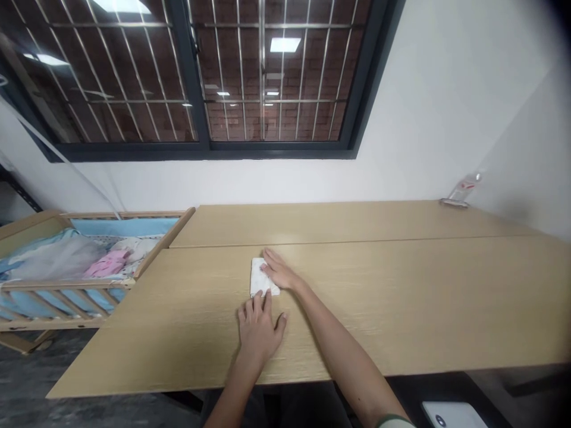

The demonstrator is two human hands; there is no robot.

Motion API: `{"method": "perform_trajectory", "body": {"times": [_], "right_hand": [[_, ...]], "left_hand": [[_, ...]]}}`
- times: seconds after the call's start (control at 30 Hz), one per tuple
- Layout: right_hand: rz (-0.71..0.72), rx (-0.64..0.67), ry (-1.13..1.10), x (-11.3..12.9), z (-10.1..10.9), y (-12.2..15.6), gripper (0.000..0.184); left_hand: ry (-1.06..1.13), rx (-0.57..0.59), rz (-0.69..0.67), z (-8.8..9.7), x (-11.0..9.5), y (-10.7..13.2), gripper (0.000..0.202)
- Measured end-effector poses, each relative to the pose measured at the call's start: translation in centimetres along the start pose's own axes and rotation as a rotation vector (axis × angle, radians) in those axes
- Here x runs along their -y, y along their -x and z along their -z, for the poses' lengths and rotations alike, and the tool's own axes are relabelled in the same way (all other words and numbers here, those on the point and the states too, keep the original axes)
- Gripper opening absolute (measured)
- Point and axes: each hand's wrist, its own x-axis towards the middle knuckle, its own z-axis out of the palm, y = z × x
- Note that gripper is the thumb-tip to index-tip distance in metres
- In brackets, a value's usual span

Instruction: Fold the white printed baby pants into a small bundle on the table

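A small folded white cloth lies flat on the light wooden table. My right hand rests palm down on the cloth's right side, fingers stretched out. Just below the cloth, my left hand lies flat with its fingertips touching the near edge. Neither hand grips anything.
A wooden baby crib with blue lining and pink and white fabric stands against the table's left end. A small clear object sits at the far right corner by the white wall. A white device lies below the table's near edge.
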Motion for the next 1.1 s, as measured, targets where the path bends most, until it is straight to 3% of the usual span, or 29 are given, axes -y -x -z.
{"method": "perform_trajectory", "body": {"times": [0.1,0.2,0.27,0.37,0.57,0.73,0.83,0.93,1.03,1.1], "right_hand": [[-0.025,-0.255,-0.158,-1.2,-0.6,-0.2,0.077],[-0.081,-0.508,-0.299,-1.9,-0.7,-0.3,0.064],[-0.123,-0.609,-0.363,-2.0,-0.6,-0.3,0.053],[-0.15,-0.659,-0.412,-1.9,-0.2,-0.1,0.039],[-0.136,-0.566,-0.478,-0.9,-0.1,0.3,0.028],[-0.158,-0.495,-0.534,1.4,-0.8,1.5,0.026],[-0.179,-0.463,-0.567,4.1,-1.3,3.1,0.019],[-0.257,-0.329,-0.772,8.3,-2.1,5.6,0.019],[-0.267,-0.122,-1.041,13.4,-3.3,8.9,0.031],[-0.277,0.017,-1.201,16.6,-4.5,11.1,0.04]], "left_hand": [[0.06,-0.005,0.038,0.0,0.2,-0.2,0.062],[0.101,-0.04,0.185,0.3,0.7,-1.1,0.055],[0.105,-0.033,0.254,0.9,1.4,-2.0,0.051],[0.051,0.041,0.273,2.0,2.6,-3.9,0.049],[-0.019,0.166,0.255,2.8,4.0,-7.5,0.05],[0.057,0.149,0.132,2.9,3.9,-7.5,0.036],[0.142,0.096,0.069,4.1,4.4,-5.4,0.032],[0.25,0.043,0.035,6.4,6.1,-1.8,0.033],[0.46,0.026,0.016,10.1,9.4,3.0,0.037],[0.576,0.102,0.013,13.1,12.5,6.7,0.042]]}}
